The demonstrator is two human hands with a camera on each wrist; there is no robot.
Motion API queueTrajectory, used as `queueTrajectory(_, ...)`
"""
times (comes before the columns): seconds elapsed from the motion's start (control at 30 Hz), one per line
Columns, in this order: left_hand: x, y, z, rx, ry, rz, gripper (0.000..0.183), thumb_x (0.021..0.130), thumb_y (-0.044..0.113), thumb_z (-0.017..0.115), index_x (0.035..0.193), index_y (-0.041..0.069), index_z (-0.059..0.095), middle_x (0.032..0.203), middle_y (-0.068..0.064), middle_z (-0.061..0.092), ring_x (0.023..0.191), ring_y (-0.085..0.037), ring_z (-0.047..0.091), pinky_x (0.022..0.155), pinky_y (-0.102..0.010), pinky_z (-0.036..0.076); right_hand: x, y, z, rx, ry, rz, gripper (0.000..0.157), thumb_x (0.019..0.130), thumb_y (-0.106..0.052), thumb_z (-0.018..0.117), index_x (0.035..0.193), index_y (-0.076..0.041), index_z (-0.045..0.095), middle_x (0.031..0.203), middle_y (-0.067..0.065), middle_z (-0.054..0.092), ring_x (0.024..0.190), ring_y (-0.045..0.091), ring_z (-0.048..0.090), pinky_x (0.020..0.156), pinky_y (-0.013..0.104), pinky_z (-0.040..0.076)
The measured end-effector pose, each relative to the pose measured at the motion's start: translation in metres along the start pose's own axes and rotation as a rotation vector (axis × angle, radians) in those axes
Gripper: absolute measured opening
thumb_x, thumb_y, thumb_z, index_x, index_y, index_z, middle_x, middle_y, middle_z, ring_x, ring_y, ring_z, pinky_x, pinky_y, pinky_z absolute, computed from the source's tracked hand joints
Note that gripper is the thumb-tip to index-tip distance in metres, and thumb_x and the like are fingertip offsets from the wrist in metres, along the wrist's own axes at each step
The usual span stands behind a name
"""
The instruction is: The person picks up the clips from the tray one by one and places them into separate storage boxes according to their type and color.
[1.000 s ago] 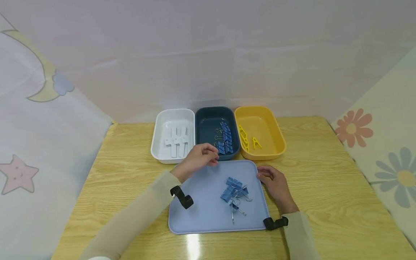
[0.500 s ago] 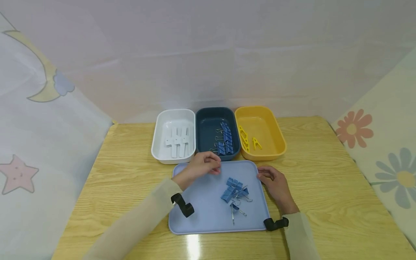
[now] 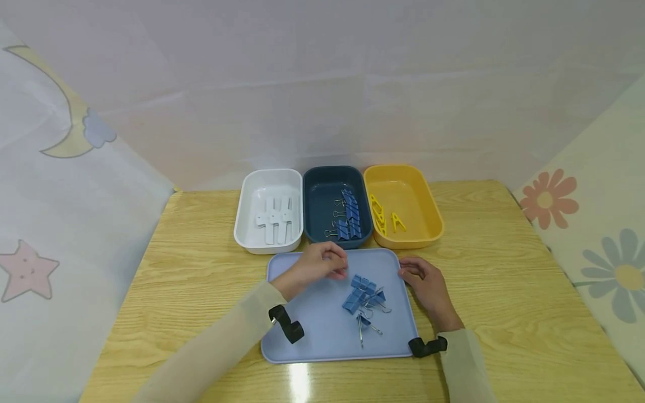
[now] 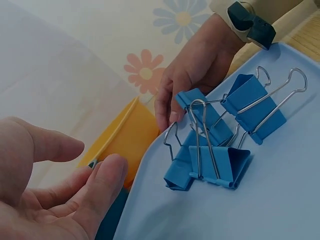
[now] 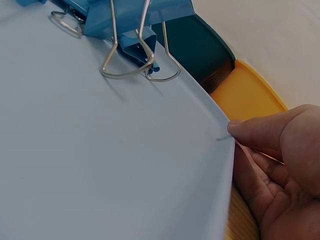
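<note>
My left hand (image 3: 318, 264) hovers over the far part of the light blue tray (image 3: 317, 336), its fingers loosely bent. In the left wrist view a gap shows between its thumb and forefinger, with nothing held. Several blue binder clips (image 3: 359, 296) lie in a small heap on the tray, just right of that hand, their wire handles sticking out at different angles. At the tray's right side my right hand (image 3: 427, 285) pinches the rim. In the right wrist view its thumb (image 5: 257, 132) rests on the edge, with the other fingers outside and below it.
Behind the tray three bins stand side by side. The white bin (image 3: 243, 224) holds several white clips (image 3: 274, 218), the dark teal bin (image 3: 314, 193) several blue binder clips in its right part, and the yellow bin (image 3: 423, 224) several yellow clips (image 3: 379, 215). A wooden table (image 3: 504, 268) carries everything.
My left hand has drawn back from the front edge of the dark teal bin to over the tray, moving nearer and slightly right. My right hand has stayed at the rim.
</note>
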State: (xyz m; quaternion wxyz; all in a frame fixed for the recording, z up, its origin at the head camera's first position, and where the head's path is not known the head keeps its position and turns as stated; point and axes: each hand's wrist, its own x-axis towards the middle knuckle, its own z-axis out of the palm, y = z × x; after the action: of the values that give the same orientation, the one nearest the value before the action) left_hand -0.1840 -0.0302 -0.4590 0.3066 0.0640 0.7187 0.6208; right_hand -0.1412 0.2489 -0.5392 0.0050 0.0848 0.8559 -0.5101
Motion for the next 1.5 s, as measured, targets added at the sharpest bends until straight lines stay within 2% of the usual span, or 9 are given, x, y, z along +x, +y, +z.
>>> queueTrajectory(0.37, 0.002, -0.013, 0.006, 0.0, -0.018, -0.006, 0.023, 0.091, 0.012, 0.065, 0.111, 0.001, 0.06, 0.092, -0.01, 0.066, 0.08, -0.016, 0.07, 0.082, -0.037, 0.06, -0.001, -0.003, 0.001, 0.0, 0.002, 0.027, 0.028, 0.094, -0.018, 0.063, 0.12, -0.01, 0.063, 0.113, 0.013, 0.068, 0.09, -0.001, 0.06, 0.077, 0.011, 0.05)
queueTrajectory(0.6, 0.001, -0.017, 0.011, -0.016, -0.063, 0.021, 0.039, 0.082, 0.006, 0.072, 0.116, -0.008, 0.056, 0.092, -0.01, 0.067, 0.079, -0.016, 0.07, 0.079, -0.034, 0.061, -0.001, -0.003, 0.0, 0.011, 0.002, 0.012, 0.028, 0.094, -0.018, 0.063, 0.12, -0.009, 0.063, 0.113, 0.014, 0.068, 0.09, -0.002, 0.06, 0.077, 0.011, 0.05)
queueTrajectory(0.73, 0.001, -0.02, 0.014, 0.006, -0.063, 0.028, 0.04, 0.078, 0.006, 0.076, 0.112, -0.007, 0.059, 0.088, -0.007, 0.066, 0.075, -0.014, 0.069, 0.076, -0.031, 0.06, -0.001, -0.002, 0.0, 0.008, 0.004, 0.01, 0.028, 0.094, -0.018, 0.063, 0.12, -0.009, 0.063, 0.113, 0.014, 0.068, 0.09, -0.002, 0.06, 0.077, 0.01, 0.049)
queueTrajectory(0.87, 0.0, -0.021, 0.017, 0.004, -0.07, 0.03, 0.04, 0.078, 0.006, 0.077, 0.111, -0.008, 0.059, 0.086, -0.007, 0.065, 0.072, -0.014, 0.068, 0.075, -0.032, 0.061, -0.001, -0.003, 0.001, 0.004, 0.007, 0.011, 0.028, 0.094, -0.018, 0.064, 0.12, -0.009, 0.063, 0.113, 0.013, 0.068, 0.089, -0.001, 0.06, 0.077, 0.01, 0.049)
queueTrajectory(1.17, 0.003, -0.024, 0.024, 0.046, -0.042, -0.002, 0.038, 0.076, 0.007, 0.08, 0.107, -0.006, 0.062, 0.079, -0.002, 0.063, 0.066, -0.011, 0.066, 0.074, -0.035, 0.061, -0.001, -0.003, 0.0, 0.008, 0.003, 0.017, 0.029, 0.094, -0.02, 0.064, 0.121, -0.01, 0.063, 0.114, 0.013, 0.068, 0.09, -0.001, 0.06, 0.077, 0.011, 0.049)
queueTrajectory(1.5, 0.007, -0.025, 0.032, 0.055, -0.02, -0.012, 0.034, 0.074, 0.004, 0.081, 0.102, -0.005, 0.063, 0.076, -0.004, 0.062, 0.063, -0.011, 0.066, 0.067, -0.031, 0.061, -0.001, -0.001, 0.0, -0.004, -0.002, 0.011, 0.03, 0.094, -0.023, 0.063, 0.121, -0.01, 0.063, 0.114, 0.013, 0.068, 0.091, 0.001, 0.061, 0.077, 0.012, 0.049)
